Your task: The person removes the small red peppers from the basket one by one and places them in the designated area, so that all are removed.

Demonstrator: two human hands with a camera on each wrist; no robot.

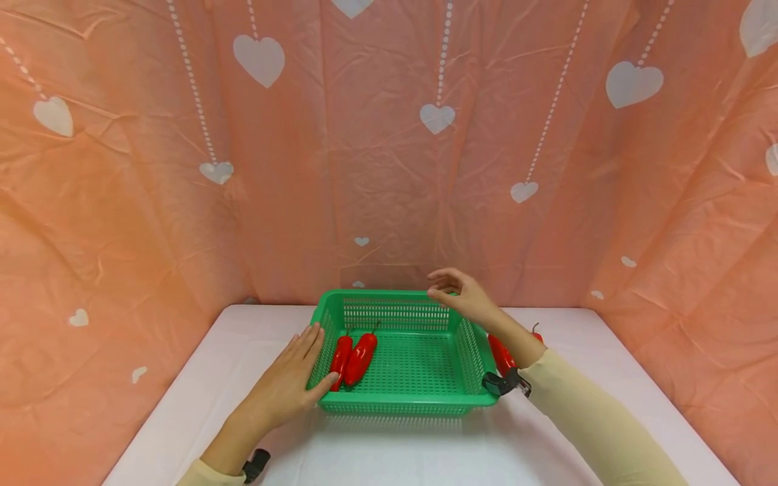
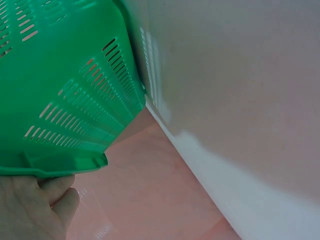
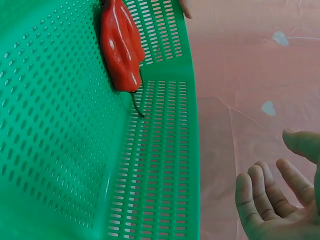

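Note:
A green plastic basket (image 1: pixel 413 398) with slotted walls stands on the white table. Two red chili peppers (image 1: pixel 361 359) lie side by side at its left end, stems toward the back. My left hand (image 1: pixel 292 378) rests along the left rim, fingers extended and thumb over the front left corner. In the left wrist view, the palm lies against the outer rim. Over the back right corner, my right hand (image 1: pixel 462 293) holds nothing, its fingers loosely bent. The right wrist view shows the red peppers (image 3: pixel 120 47) inside the basket and the hand (image 3: pixel 280 200) beyond its rim.
More red peppers (image 1: pixel 502 356) lie on the white table (image 1: pixel 243 344) right of the basket, partly hidden by my right forearm. Pink curtains (image 1: pixel 389 202) with white hearts hang behind the table and along both sides.

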